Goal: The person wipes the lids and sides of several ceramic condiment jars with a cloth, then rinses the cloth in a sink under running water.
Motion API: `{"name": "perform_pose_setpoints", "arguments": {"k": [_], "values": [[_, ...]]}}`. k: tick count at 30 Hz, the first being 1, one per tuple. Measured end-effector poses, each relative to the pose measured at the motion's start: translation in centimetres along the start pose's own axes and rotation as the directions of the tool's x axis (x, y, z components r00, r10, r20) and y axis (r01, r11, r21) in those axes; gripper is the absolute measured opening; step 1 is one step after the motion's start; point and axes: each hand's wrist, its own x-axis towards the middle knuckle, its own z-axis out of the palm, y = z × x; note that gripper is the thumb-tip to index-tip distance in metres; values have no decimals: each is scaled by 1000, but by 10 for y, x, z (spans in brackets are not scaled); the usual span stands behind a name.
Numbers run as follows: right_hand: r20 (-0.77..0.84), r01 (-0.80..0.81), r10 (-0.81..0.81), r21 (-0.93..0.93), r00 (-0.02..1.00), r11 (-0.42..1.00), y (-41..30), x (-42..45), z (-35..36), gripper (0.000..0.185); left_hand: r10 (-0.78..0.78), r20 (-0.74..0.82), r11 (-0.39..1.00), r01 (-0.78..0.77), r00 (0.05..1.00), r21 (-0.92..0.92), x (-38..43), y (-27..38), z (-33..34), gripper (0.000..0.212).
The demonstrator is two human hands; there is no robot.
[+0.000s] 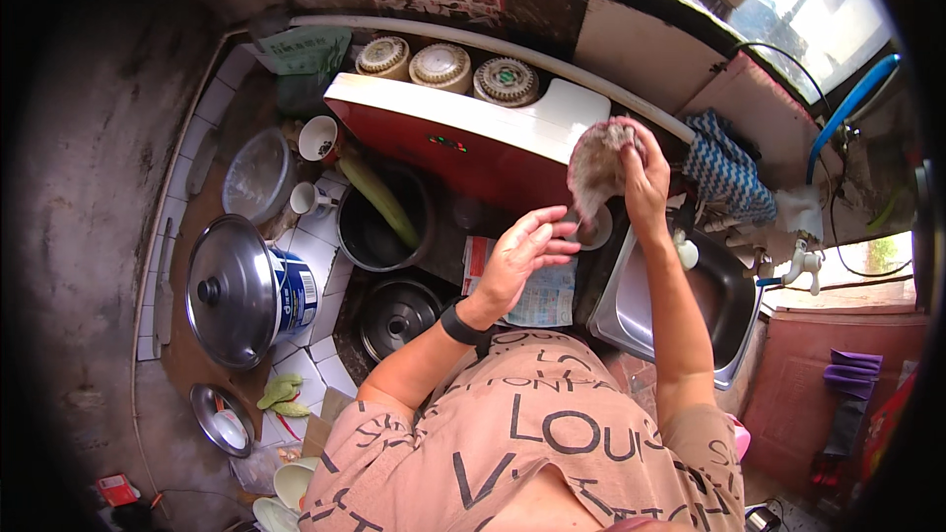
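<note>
My right hand [644,170] is raised at the right end of the red-and-white appliance, gripping a crumpled, worn greyish-pink cloth [600,162] that hangs down to the left. My left hand [528,255], with a black band on its wrist, is held palm inward with fingers apart just below the cloth's lower tip. It holds nothing. Behind the cloth, a pale round bowl [593,229] is partly hidden. Below my left hand lie printed paper sheets [543,299]. A steel sink [709,295] stands beside my right forearm.
A dark pot [384,247] with a long green gourd [380,196] stands left, above a lidded pan [399,318]. Further left are a steel lid [229,292] on a blue bucket [297,294], a clear bowl [259,174] and a mug [304,199]. A checked cloth [728,166] hangs near the tap [802,266].
</note>
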Motion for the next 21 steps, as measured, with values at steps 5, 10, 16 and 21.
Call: {"name": "perform_pose_setpoints", "arguments": {"k": [5, 10, 16, 21], "values": [[206, 296, -216, -743, 954, 600, 41, 26, 32, 50, -23, -88, 999, 20, 996, -34, -7, 4, -40, 32], [455, 397, -69, -680, 888, 617, 22, 47, 94, 52, 46, -213, 994, -67, 976, -91, 6, 0, -62, 19], [564, 570, -204, -608, 800, 553, 13, 45, 89, 39, 90, -286, 993, -108, 954, -48, 14, 19, -81, 17], [346, 401, -244, -514, 906, 758, 25, 76, 45, 25, 107, -394, 989, -137, 913, -50, 6, 16, -110, 15]]}}
